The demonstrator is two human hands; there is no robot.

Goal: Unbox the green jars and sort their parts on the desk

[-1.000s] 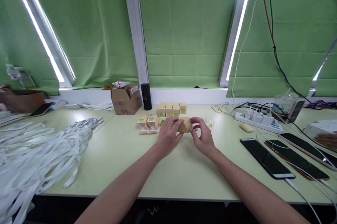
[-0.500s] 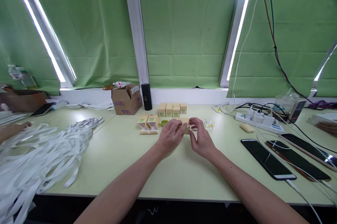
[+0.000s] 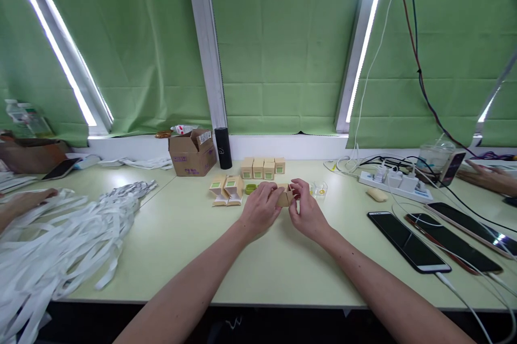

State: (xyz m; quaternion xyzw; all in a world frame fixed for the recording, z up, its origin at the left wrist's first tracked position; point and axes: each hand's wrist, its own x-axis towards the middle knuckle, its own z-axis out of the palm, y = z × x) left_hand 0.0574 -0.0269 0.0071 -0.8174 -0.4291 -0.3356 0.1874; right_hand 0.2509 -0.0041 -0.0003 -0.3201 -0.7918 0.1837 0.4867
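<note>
A small brown cardboard box (image 3: 285, 198) is held between my two hands above the table. My left hand (image 3: 260, 206) is closed around its left side, fingers over the top. The fingers of my right hand (image 3: 307, 212) pinch its right edge, where a flap seems to stand up. Left of my hands lie two opened boxes (image 3: 226, 190) with green labels and a green round container (image 3: 250, 188). Behind them stand several closed small boxes (image 3: 258, 168) in a group. Just beyond my right hand sit clear plastic containers (image 3: 320, 189).
White straps (image 3: 81, 236) pile up on the left, with another person's hand (image 3: 32, 201) there. A larger carton (image 3: 193, 153) and a black cylinder (image 3: 223, 148) stand at the back. To the right are phones (image 3: 407, 241), a power strip (image 3: 396, 185) and cables; another person's hand (image 3: 488, 177) shows at far right.
The box in my hands has tilted, and its opening and right flap now show more. Another person's hand has come into view at far right; the one at left has moved slightly right.
</note>
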